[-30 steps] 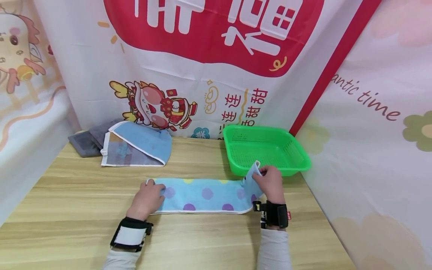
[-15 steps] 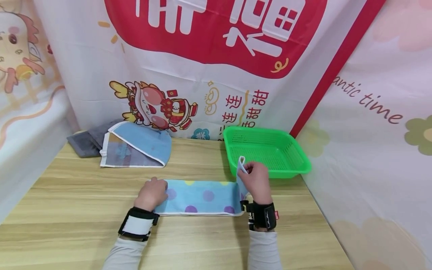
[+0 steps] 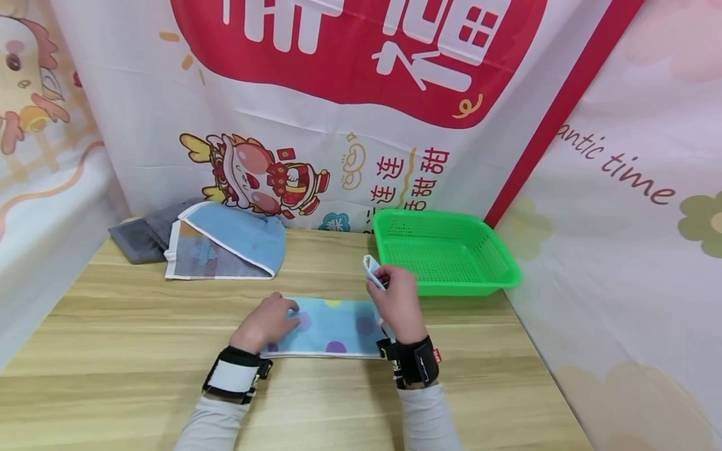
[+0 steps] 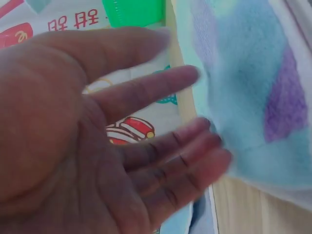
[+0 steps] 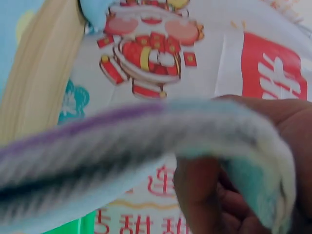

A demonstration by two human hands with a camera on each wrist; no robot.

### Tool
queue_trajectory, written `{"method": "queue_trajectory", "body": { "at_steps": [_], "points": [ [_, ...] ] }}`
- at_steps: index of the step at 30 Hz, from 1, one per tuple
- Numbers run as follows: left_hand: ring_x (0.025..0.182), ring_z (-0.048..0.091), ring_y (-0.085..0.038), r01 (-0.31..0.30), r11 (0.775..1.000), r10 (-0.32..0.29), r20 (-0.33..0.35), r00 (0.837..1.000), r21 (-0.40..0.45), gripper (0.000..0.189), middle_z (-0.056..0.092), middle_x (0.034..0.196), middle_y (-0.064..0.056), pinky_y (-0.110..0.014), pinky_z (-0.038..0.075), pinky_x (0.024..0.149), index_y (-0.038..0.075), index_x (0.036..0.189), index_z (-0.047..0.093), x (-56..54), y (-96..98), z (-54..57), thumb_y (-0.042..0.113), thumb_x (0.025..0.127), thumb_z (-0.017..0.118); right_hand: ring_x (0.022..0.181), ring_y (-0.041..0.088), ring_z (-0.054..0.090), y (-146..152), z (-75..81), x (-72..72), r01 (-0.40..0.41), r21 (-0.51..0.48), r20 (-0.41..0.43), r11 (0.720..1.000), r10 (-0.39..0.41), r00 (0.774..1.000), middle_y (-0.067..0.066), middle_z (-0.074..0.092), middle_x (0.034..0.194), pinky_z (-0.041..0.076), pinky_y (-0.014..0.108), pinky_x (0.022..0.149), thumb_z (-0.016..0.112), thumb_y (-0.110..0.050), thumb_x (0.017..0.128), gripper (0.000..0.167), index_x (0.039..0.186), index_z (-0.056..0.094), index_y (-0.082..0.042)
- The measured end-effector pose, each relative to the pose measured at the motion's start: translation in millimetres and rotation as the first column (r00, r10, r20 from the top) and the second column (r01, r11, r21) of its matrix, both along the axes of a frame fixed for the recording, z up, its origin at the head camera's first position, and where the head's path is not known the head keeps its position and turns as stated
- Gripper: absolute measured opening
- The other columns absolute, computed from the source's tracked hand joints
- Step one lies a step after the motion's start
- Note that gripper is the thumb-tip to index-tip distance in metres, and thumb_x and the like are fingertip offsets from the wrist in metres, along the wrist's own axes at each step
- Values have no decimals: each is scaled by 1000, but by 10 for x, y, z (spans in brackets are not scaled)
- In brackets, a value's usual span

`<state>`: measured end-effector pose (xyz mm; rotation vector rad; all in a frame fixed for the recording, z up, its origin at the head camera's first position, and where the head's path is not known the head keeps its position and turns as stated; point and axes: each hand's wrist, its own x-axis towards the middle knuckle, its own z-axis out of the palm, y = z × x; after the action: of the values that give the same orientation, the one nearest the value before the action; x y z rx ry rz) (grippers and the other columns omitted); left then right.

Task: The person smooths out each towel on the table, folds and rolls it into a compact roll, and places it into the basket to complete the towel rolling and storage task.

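Note:
A light blue towel with purple and yellow dots (image 3: 333,329) lies as a folded strip on the table, its right end lifted. My right hand (image 3: 397,300) pinches that raised end between thumb and fingers; in the right wrist view the towel's layered edge (image 5: 122,131) bends up into the grip of the right hand (image 5: 204,190). The left hand (image 3: 267,322) rests at the strip's left end with fingers spread. Seen from the left wrist, the left hand's fingers (image 4: 165,151) are extended, tips right at the towel's dotted surface (image 4: 248,87).
A green plastic basket (image 3: 445,289) stands at the back right, just beyond the right hand. At the back left lie a folded blue and grey towel (image 3: 242,235) and dark grey cloths (image 3: 138,241). Printed fabric hangs (image 3: 344,138) behind the wooden table (image 3: 316,401).
The right hand has moved left with the towel's raised end, bringing it over the strip, so less of the strip shows. The left hand has shifted slightly right and its fingers have spread.

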<state>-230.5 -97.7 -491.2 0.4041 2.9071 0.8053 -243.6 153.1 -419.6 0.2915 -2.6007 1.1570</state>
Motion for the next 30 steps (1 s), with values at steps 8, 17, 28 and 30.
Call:
{"method": "queue_trajectory", "body": {
  "at_steps": [8,17,28,30],
  "points": [
    [114,63,-35,65,982,-32,-179,983,179,28,66,118,-18,-52,51,99,0,115,71,-63,117,31,22,101,62,86,18,69,-307,-104,26,-150,39,-24,988,151,988,9,74,95,58,30,73,73,-5,92,14,105,75,-2],
    [112,63,-28,113,938,-1,-322,947,329,33,68,116,-12,-48,54,93,5,115,72,-60,97,201,30,107,52,105,22,70,-562,-228,99,-288,117,-77,950,298,951,11,74,112,57,34,90,67,-7,97,26,122,72,-4],
    [74,61,-15,6,927,77,-206,975,374,34,68,88,-2,-34,52,65,12,104,72,-67,6,184,39,106,52,112,13,64,-703,-354,57,-534,69,67,843,530,845,3,66,126,57,23,86,68,-19,99,37,135,63,-11],
    [67,59,-14,10,920,67,-181,981,393,23,67,83,-2,-32,49,60,11,102,72,-77,-14,170,30,103,58,116,13,63,-695,-368,38,-567,77,96,820,560,823,3,65,131,56,26,91,67,-21,99,42,139,60,-11]
  ]
}}
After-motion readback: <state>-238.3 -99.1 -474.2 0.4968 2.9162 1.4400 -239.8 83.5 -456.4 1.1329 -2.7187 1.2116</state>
